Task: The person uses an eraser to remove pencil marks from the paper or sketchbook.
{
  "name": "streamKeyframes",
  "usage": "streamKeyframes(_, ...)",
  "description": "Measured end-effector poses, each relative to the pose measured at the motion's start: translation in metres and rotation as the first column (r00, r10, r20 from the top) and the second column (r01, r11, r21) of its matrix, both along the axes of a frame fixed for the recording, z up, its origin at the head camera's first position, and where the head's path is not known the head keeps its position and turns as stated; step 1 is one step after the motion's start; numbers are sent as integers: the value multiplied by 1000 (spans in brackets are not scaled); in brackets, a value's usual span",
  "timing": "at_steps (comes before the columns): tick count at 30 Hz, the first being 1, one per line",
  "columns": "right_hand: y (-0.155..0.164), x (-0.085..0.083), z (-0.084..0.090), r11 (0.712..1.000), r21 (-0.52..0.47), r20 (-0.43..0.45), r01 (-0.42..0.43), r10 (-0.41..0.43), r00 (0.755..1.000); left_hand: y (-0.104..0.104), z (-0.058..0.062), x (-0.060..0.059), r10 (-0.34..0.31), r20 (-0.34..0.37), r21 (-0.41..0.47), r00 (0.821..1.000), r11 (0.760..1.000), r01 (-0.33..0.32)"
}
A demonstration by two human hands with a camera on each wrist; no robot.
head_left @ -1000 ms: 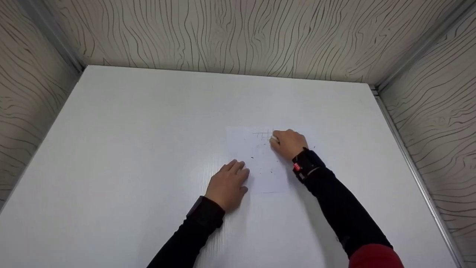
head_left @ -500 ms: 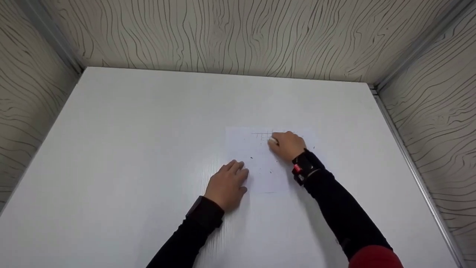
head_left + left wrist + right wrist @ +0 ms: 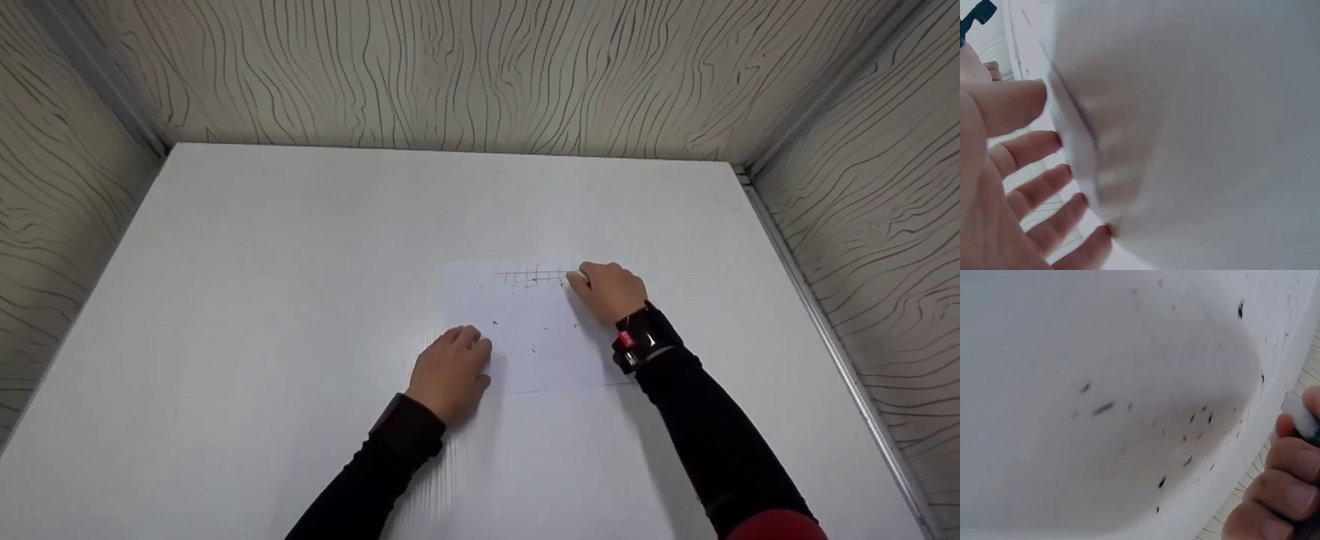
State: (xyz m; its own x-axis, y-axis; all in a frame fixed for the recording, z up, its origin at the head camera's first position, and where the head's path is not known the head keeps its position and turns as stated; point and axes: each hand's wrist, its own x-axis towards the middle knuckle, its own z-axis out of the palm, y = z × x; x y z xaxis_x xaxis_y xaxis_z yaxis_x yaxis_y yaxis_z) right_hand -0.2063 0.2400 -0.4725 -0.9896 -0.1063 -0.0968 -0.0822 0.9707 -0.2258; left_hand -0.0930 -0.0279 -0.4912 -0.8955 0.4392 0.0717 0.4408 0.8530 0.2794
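Observation:
A white sheet of paper (image 3: 525, 367) lies flat on the white table, with a pencilled row of crossing lines (image 3: 534, 276) near its far edge. My right hand (image 3: 613, 292) pinches a small white eraser (image 3: 1297, 412) at the right end of those lines; the eraser's lower part looks dark and is mostly hidden by the curled fingers. My left hand (image 3: 450, 375) rests at the left edge of the paper, its fingers spread and pressing down with the fingertips. Dark eraser crumbs (image 3: 1104, 408) are scattered over the sheet.
The white tabletop (image 3: 300, 262) stretches around the paper on every side. Wood-grain patterned walls (image 3: 450, 75) stand behind it and at both sides, with a metal strip (image 3: 825, 337) along the right edge.
My right hand has shifted to the right along the pencilled lines with the eraser, uncovering more of them. The left hand stays at the paper's left edge.

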Motion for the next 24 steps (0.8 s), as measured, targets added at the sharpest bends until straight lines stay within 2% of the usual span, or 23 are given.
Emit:
streamKeyframes(5, -8, 4, -1, 999, -31, -9, -39, 39, 999, -2, 4, -4, 16, -63, 26, 998, 1000, -15)
streamKeyframes(8, -17, 8, -1, 997, -41, -3, -68, 68, 998, 7, 4, -12, 24, -47, 27, 999, 999, -23)
streamKeyframes(15, -47, 13, -4, 988, -14, -18, -156, 155, 988, 25, 0, -20, 12, 96, -40, 995, 999, -8)
streamKeyframes(19, -66, 12, -9, 984, 27, 7, -178, 178, 984, 26, -4, -22, 0, 75, -91, 997, 996, 7)
streamKeyframes(24, -79, 7, -13, 973, 61, 28, -223, 222, 975, 27, -6, -23, -14, 45, -103, 999, 994, 18)
